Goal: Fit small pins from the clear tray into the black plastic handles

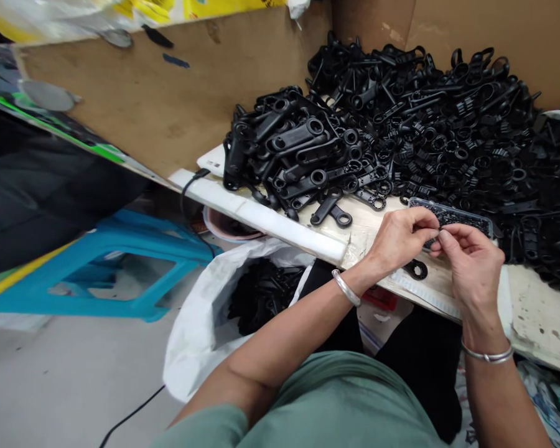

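My left hand (401, 233) and my right hand (473, 258) meet at the fingertips over the front of the workbench. Both are closed in a pinch around something small and dark, too small to name. Just behind the fingers lies a clear plastic box (471, 222) filled with tiny dark pieces; my hands cover part of it. Below my left fingers a black plastic part with a ring-shaped end (416, 269) rests at the bench edge, partly hidden by the hand. Two black arm-shaped parts (329, 208) lie crossed to the left of my hands.
A large heap of black plastic parts (429, 130) covers the bench against cardboard walls (471, 37). Under the bench edge stands a white sack (191, 336) holding black parts. A blue plastic stool (121, 267) is on the floor at left. A black cable (135, 414) crosses the floor.
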Demonstrator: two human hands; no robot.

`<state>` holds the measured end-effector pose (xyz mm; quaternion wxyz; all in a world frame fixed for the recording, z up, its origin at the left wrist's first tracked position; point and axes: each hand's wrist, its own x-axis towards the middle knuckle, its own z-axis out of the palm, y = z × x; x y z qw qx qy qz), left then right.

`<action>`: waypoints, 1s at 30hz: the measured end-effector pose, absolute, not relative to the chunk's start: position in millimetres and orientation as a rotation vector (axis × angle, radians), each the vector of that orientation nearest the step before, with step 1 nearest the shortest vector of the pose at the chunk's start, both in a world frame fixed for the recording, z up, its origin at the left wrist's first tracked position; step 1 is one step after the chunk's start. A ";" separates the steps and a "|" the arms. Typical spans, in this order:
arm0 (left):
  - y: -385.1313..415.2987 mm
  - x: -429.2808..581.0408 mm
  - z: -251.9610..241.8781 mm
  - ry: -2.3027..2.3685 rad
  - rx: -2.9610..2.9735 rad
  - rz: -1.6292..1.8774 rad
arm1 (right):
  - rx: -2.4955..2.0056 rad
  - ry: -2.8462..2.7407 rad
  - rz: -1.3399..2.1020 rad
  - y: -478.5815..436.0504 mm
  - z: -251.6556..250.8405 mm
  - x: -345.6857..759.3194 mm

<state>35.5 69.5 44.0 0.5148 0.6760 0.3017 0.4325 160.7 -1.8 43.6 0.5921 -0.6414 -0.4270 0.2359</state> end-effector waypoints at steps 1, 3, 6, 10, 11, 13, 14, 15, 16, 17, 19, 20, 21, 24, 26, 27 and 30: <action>70.0 35.9 43.9 0.728 1.613 1.040 | -1.503 -1.010 0.502 -2.4 43.1 159.3; 71.3 36.1 44.0 0.745 1.589 1.047 | -1.516 -1.038 0.430 -3.3 42.1 156.9; 72.3 33.1 43.9 0.794 1.615 1.062 | -1.511 -1.034 0.429 -3.1 40.2 156.0; 68.7 27.8 41.7 0.768 1.708 1.056 | -1.457 -0.940 0.566 -0.7 37.7 158.7; 67.2 27.5 40.8 0.743 1.708 1.056 | -1.432 -0.916 0.600 -0.2 37.3 159.2; 64.2 28.3 39.1 0.704 1.683 1.057 | -1.384 -0.879 0.656 0.2 37.0 159.2; 62.9 29.1 38.4 0.694 1.663 1.058 | -1.364 -0.867 0.676 -0.1 37.1 158.7; 61.9 29.9 37.9 0.690 1.642 1.062 | -1.349 -0.855 0.691 -0.6 37.4 158.1; 61.0 30.6 37.7 0.688 1.621 1.068 | -1.338 -0.844 0.705 -1.5 38.0 157.5; 60.4 31.1 37.5 0.682 1.601 1.075 | -1.332 -0.834 0.715 -2.5 38.8 156.9; 59.8 31.3 37.3 0.662 1.553 1.095 | -1.325 -0.816 0.725 -5.3 41.0 156.2; 59.7 31.1 37.0 0.650 1.527 1.103 | -1.321 -0.808 0.728 -6.8 42.4 156.2; 59.5 30.9 36.6 0.639 1.500 1.108 | -1.316 -0.801 0.731 -8.4 43.8 156.3; 58.5 30.3 34.8 0.620 1.420 1.107 | -1.297 -0.782 0.728 -13.1 47.6 156.8; 56.9 30.4 33.4 0.616 1.370 1.093 | -1.290 -0.782 0.711 -16.2 48.8 157.3; 55.9 30.6 32.8 0.616 1.344 1.086 | -1.287 -0.788 0.697 -17.8 48.8 157.5; 51.9 31.1 32.2 0.615 1.266 1.074 | -1.294 -0.819 0.637 -23.8 46.9 158.7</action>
